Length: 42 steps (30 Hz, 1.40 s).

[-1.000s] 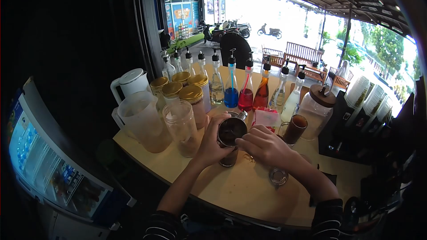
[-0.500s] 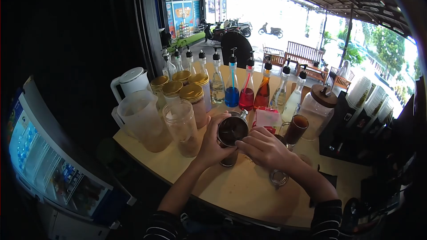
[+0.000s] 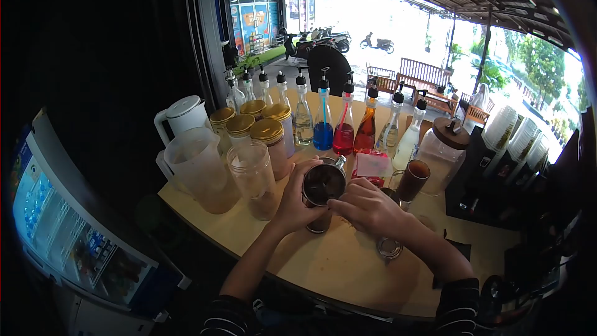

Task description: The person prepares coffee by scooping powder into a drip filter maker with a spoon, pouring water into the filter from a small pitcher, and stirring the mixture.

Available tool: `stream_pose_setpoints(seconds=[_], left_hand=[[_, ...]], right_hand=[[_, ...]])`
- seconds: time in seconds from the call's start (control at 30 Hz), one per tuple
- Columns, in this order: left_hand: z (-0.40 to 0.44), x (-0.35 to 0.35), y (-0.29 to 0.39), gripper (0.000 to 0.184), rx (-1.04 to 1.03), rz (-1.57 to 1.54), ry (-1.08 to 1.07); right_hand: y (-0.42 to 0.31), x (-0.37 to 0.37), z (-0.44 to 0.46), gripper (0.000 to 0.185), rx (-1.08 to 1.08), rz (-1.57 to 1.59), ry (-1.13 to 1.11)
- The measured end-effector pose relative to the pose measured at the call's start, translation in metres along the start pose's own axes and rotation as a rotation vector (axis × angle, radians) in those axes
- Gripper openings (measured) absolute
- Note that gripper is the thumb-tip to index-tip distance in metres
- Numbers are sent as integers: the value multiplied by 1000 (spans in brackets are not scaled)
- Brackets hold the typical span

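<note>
My left hand [image 3: 295,202] is wrapped round the left side of a round metal-rimmed cup [image 3: 324,182], its dark inside facing me. A shiny handle or spout stands out at its upper right. Beneath it shows the dark base of a glass [image 3: 319,224]; whether it is a separate vessel I cannot tell. My right hand [image 3: 367,205] has its fingers closed at the cup's lower right rim, and what they pinch is hidden. Just right of that hand stands a glass mug of brown drink [image 3: 413,180]. A small clear glass [image 3: 389,247] is below my right wrist.
Left on the table [image 3: 348,280] stand a clear plastic pitcher [image 3: 199,168], an open clear jar [image 3: 252,180] and several gold-lidded jars [image 3: 267,130]. Pump bottles [image 3: 323,130] line the back. A red packet [image 3: 372,165], wooden-lidded jar [image 3: 441,152] and cup rack [image 3: 497,174] are at right.
Both hands keep the same hold on the cup. The whole view has shifted very slightly; nothing else visibly differs.
</note>
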<state>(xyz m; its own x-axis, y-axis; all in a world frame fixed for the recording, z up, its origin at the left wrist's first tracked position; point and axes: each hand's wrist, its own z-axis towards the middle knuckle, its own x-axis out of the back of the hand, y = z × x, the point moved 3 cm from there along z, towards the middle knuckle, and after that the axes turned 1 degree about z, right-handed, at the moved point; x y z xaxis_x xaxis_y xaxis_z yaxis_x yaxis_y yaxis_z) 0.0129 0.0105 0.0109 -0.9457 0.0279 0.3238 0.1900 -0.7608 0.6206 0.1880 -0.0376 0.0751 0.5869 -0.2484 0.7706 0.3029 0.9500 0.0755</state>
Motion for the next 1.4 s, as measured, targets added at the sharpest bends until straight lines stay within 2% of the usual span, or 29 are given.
stream_pose_setpoints(seconds=[0.1, 0.3, 0.37, 0.4, 0.57, 0.63, 0.73, 0.83, 0.97, 1.07, 1.17, 1.23, 1.3, 1.4], left_hand=[[1, -1, 4, 80, -9, -41, 10], [3, 4, 5, 80, -57, -17, 0], [3, 6, 6, 80, -53, -12, -12], [3, 8, 7, 80, -48, -4, -21], [3, 10, 3, 80, -65, -19, -15], [4, 14, 3, 80, -75, -4, -16], [7, 18, 4, 80, -75, -12, -25], [7, 21, 2, 81, -56, -40, -26], [8, 24, 0, 82, -72, -34, -50], [6, 23, -2, 82, -69, -43, -50], [4, 22, -4, 81, -66, -42, -41], [2, 18, -4, 80, -60, -46, -36], [-1, 15, -2, 79, -63, 73, -42], [-7, 11, -5, 79, -20, 68, -16]], right_hand=[[2, 0, -1, 33, 21, -51, 45], [1, 2, 2, 25, -88, 144, 102], [10, 6, 3, 18, -367, 270, 157], [8, 7, 5, 13, -396, 358, 165], [5, 0, 1, 12, -408, 399, 67], [6, 1, 3, 10, -497, 450, 80], [-1, -1, 6, 9, -431, 436, 6], [4, 3, 6, 10, -521, 466, 90], [1, -2, 7, 10, -518, 487, 32], [6, -1, 4, 11, -587, 514, 105], [9, -8, 2, 11, -574, 525, 36], [12, -7, 1, 10, -675, 598, 114], [12, -8, 1, 10, -660, 614, 101], [14, -5, -1, 10, -676, 623, 114]])
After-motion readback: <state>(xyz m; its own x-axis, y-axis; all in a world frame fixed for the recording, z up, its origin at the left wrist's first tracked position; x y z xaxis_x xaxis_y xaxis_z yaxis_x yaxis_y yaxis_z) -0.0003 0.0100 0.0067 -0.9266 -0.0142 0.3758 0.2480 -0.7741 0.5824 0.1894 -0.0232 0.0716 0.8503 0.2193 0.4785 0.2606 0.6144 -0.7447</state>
